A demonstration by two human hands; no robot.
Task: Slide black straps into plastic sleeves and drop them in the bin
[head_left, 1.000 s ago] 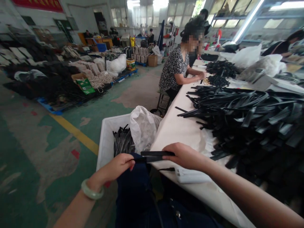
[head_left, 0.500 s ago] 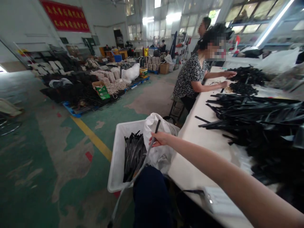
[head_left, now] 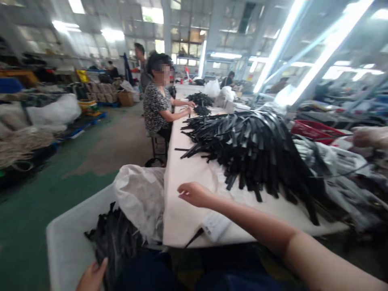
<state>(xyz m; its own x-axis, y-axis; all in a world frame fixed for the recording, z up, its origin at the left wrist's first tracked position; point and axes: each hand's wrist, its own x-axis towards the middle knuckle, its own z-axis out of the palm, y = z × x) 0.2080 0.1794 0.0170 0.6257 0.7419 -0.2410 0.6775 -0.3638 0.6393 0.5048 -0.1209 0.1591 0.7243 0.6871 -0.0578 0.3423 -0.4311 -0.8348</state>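
Observation:
At the lower left, my left hand [head_left: 93, 276] is partly in view, its thumb and fingers closed at the edge of the black strips [head_left: 117, 238]. These flat, flexible strips lie in a white plastic bin [head_left: 65, 238]. My right hand [head_left: 194, 194] is over the front of the white-covered table [head_left: 178, 214], its fingers loosely bent and slightly apart, with nothing visible in them. To its upper right, a large pile of long black strips [head_left: 242, 139] is spread across the table. A white box-like object with a dark cord [head_left: 216, 225] sits below my right forearm.
A crumpled white sack [head_left: 138, 194] hangs over the bin beside the table. Farther along the table, a seated co-worker [head_left: 157, 101] handles small black pieces [head_left: 201, 103]. A red basket [head_left: 317, 131] stands at the right, and wrapped goods [head_left: 54, 111] lie at the left.
My right hand has let go of the long strip and moved from above the bin to over the table. My left hand has come into view at the bin. The view has turned right.

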